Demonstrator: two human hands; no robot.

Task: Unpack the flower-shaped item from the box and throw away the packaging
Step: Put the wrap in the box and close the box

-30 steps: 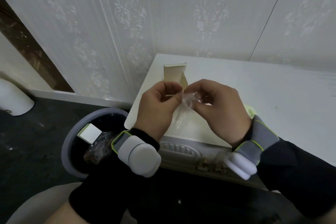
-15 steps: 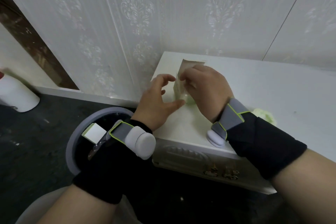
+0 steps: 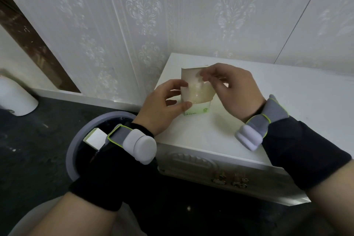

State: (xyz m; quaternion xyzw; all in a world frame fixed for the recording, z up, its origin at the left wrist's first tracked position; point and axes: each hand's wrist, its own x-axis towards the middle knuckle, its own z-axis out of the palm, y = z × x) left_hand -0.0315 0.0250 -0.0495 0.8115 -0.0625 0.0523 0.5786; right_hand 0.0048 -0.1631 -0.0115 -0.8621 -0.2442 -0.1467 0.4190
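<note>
A small white box (image 3: 199, 110) with green print stands upright on the white cabinet top (image 3: 212, 132), its top flap open. A clear, crinkled plastic wrapper (image 3: 197, 90) hangs in front of the box. My left hand (image 3: 162, 107) grips the box's left edge, with the thumb on its lower front. My right hand (image 3: 235, 90) pinches the wrapper's top edge between fingertips, just right of the box. The flower-shaped item is not in sight.
A round grey bin (image 3: 75, 140) stands on the dark floor left of the cabinet, with a white carton (image 3: 95, 138) inside. A white object (image 3: 17, 99) sits at the far left. Patterned wall panels rise behind. The cabinet front has metal handles (image 3: 229, 181).
Both hands moved from near the front edge toward the standing box. The left hand, open half a second ago, has closed on the box. The wrapper now spreads in front of it.
</note>
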